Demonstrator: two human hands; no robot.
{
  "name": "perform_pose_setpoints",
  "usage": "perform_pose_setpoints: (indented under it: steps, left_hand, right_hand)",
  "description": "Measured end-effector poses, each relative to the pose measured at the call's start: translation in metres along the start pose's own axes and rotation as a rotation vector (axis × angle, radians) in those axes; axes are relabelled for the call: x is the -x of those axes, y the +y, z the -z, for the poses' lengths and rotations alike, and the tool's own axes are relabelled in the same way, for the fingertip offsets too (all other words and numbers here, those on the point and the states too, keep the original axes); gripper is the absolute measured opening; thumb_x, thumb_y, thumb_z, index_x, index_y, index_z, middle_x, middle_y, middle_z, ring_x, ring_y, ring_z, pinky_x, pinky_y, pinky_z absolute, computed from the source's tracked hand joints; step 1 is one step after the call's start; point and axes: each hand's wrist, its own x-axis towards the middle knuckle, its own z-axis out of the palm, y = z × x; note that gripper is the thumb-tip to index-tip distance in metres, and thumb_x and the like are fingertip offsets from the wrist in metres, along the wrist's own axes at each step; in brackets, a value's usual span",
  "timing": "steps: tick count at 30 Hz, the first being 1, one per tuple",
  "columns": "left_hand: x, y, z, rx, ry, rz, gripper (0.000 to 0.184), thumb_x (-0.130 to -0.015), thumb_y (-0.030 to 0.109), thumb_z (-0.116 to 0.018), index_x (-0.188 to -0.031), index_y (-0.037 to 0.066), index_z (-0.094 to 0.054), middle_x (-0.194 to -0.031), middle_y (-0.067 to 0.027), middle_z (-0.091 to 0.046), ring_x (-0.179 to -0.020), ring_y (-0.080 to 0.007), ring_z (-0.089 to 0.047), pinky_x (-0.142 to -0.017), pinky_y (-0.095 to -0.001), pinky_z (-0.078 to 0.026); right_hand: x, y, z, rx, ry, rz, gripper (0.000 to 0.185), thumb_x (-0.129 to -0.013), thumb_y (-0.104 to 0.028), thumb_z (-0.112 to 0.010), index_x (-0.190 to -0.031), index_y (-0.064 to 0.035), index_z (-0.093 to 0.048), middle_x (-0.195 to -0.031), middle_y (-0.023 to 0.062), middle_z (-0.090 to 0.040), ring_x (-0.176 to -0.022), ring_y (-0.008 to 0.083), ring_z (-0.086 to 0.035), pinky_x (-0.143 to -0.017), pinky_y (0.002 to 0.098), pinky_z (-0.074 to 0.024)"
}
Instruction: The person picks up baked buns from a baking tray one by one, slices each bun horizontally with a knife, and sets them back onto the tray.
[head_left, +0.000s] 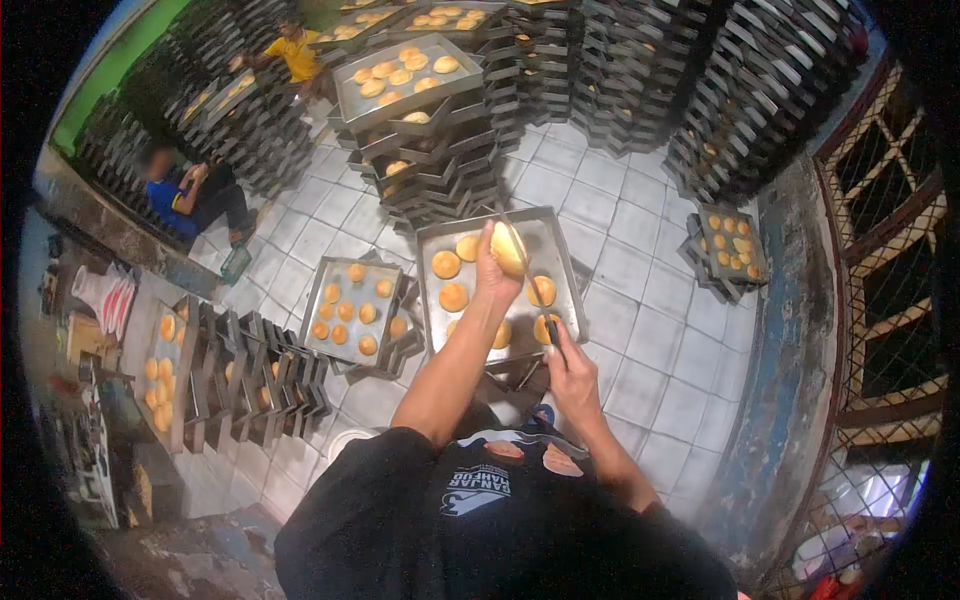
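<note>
My left hand (495,272) is closed around a round golden bun (508,248), lifted above a square metal tray (432,300). In my right hand (571,372) is a long knife (535,290), gripped by its dark handle. The blade reaches up along the right side of the bun, seemingly against it; how deep any cut goes I cannot tell. Several more buns, such as one bun (453,297) on the left, lie on the tray below. My forearms cover part of the tray's near side.
Beyond the tray rises a tall stack of trays (420,150) with buns. Lower tray stacks stand left (350,325) and right (735,250) on the tiled floor (640,300). Two people, one in a yellow shirt (297,58) and one in blue (170,200), are at the upper left. A mesh-covered window (890,300) borders the right.
</note>
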Motion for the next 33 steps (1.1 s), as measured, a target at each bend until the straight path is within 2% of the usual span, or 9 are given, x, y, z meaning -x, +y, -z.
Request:
perform_pose_setpoints:
  steps: [2, 7, 11, 13, 17, 18, 22, 24, 33]
  left_hand:
    - [0.017, -0.025, -0.009, -0.084, 0.059, 0.044, 0.032, -0.093, 0.049, -0.068, -0.093, 0.017, -0.066, -0.078, -0.0011, -0.065, -0.068, -0.0169, -0.063, -0.058, -0.0302, -0.052]
    - [0.015, -0.026, -0.021, -0.019, 0.096, 0.053, 0.031, -0.093, 0.048, -0.068, -0.092, 0.017, -0.066, -0.079, -0.0007, -0.066, -0.068, -0.0171, -0.064, -0.057, -0.0299, -0.051]
    - [0.013, 0.0, -0.021, 0.005, 0.069, -0.024, 0.031, -0.093, 0.049, -0.069, -0.093, 0.018, -0.066, -0.079, 0.0011, -0.066, -0.068, -0.015, -0.063, -0.055, -0.0293, -0.05]
    - [0.019, -0.01, -0.014, -0.095, 0.036, 0.012, 0.031, -0.094, 0.049, -0.067, -0.096, 0.017, -0.067, -0.081, 0.0009, -0.066, -0.069, -0.0151, -0.064, -0.057, -0.0293, -0.051]
    - [0.037, -0.039, -0.029, -0.091, 0.056, 0.055, 0.03, -0.095, 0.047, -0.068, -0.097, 0.017, -0.066, -0.083, 0.0013, -0.067, -0.071, -0.0145, -0.064, -0.06, -0.0306, -0.053]
    - [0.033, -0.037, -0.028, -0.066, 0.041, 0.051, 0.028, -0.093, 0.045, -0.071, -0.095, 0.017, -0.066, -0.083, 0.0017, -0.068, -0.071, -0.0139, -0.065, -0.061, -0.0316, -0.055]
    - [0.005, -0.003, -0.016, -0.028, 0.019, -0.026, 0.029, -0.092, 0.046, -0.073, -0.094, 0.018, -0.066, -0.082, 0.0014, -0.069, -0.07, -0.0155, -0.067, -0.06, -0.0316, -0.056]
    - [0.003, -0.004, -0.005, -0.081, 0.014, -0.036, 0.029, -0.092, 0.046, -0.073, -0.095, 0.018, -0.066, -0.083, 0.0011, -0.069, -0.07, -0.0155, -0.067, -0.059, -0.0318, -0.056]
    - [0.004, -0.026, 0.004, -0.171, 0.019, 0.03, 0.031, -0.093, 0.043, -0.072, -0.106, 0.014, -0.067, -0.094, 0.0012, -0.071, -0.084, -0.0146, -0.068, -0.074, -0.0317, -0.057]
  right_hand:
    - [-0.022, -0.008, 0.004, -0.009, -0.006, -0.074, 0.045, -0.099, -0.011, -0.056, -0.142, 0.0023, -0.052, -0.117, 0.0327, -0.064, -0.107, 0.0461, -0.065, -0.089, 0.0476, -0.0519]
    - [-0.041, -0.01, 0.012, 0.158, 0.058, 0.181, 0.045, -0.099, -0.008, -0.054, -0.142, 0.0063, -0.051, -0.109, 0.028, -0.069, -0.083, 0.025, -0.072, -0.079, 0.0366, -0.055]
    - [0.009, 0.018, 0.009, 0.093, -0.021, 0.046, 0.046, -0.099, -0.008, -0.054, -0.143, 0.0054, -0.05, -0.104, 0.026, -0.069, -0.08, 0.0258, -0.071, -0.079, 0.0369, -0.0549]
    - [0.011, 0.01, 0.009, -0.048, -0.011, -0.042, 0.044, -0.101, -0.013, -0.055, -0.141, 0.0056, -0.052, -0.119, 0.0319, -0.065, -0.103, 0.0429, -0.068, -0.088, 0.0458, -0.0533]
    - [-0.038, -0.013, 0.015, 0.049, 0.001, -0.059, 0.044, -0.099, -0.012, -0.056, -0.14, 0.0043, -0.053, -0.114, 0.032, -0.066, -0.099, 0.0444, -0.068, -0.085, 0.0439, -0.0541]
    - [-0.039, -0.006, 0.012, 0.037, 0.044, 0.017, 0.046, -0.1, -0.013, -0.054, -0.143, 0.0026, -0.05, -0.09, 0.0293, -0.065, -0.076, 0.0364, -0.068, -0.071, 0.0395, -0.0523]
    - [0.001, 0.012, 0.01, 0.072, 0.004, 0.047, 0.046, -0.1, -0.013, -0.054, -0.144, 0.0011, -0.05, -0.09, 0.0287, -0.065, -0.077, 0.0352, -0.068, -0.071, 0.0391, -0.0523]
    - [0.02, 0.015, 0.01, 0.02, -0.019, -0.06, 0.046, -0.099, -0.013, -0.056, -0.143, 0.0004, -0.052, -0.113, 0.0309, -0.066, -0.098, 0.045, -0.068, -0.085, 0.0461, -0.054]
    - [-0.03, -0.003, 0.016, 0.04, -0.065, -0.117, 0.046, -0.099, -0.012, -0.056, -0.143, 0.001, -0.05, -0.112, 0.0327, -0.066, -0.102, 0.0451, -0.068, -0.087, 0.0475, -0.0533]
